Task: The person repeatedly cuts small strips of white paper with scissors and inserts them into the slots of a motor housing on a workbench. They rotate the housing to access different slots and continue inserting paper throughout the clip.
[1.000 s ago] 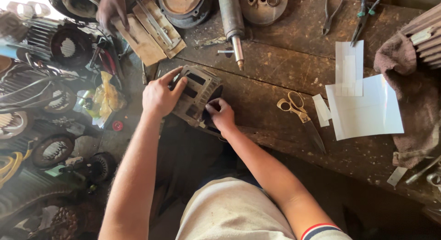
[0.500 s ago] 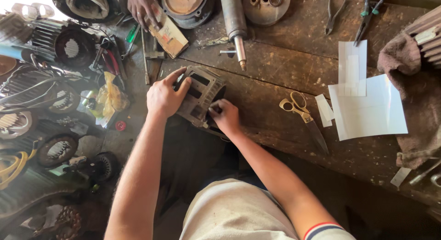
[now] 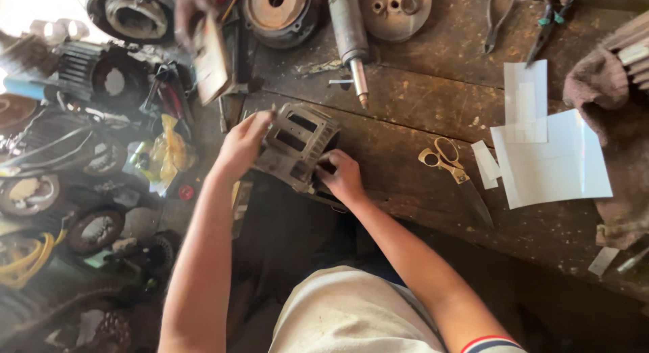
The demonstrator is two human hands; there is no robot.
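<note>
While the left hand [image 3: 242, 145] wraps its fingers over the top edge of a grey slotted motor housing [image 3: 295, 146], the right hand [image 3: 343, 177] pinches closed against its lower side. Tilted, it sits at the near edge of the worn wooden workbench [image 3: 405, 103]. Yellow-handled scissors [image 3: 451, 167] lie nearby beside white paper sheets [image 3: 551, 160].

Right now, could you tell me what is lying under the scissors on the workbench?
The scissors lie directly on the bare, stained wood of the workbench, handles beside small white paper strips. The wood under the blade is covered, so nothing else can be confirmed there.
</note>
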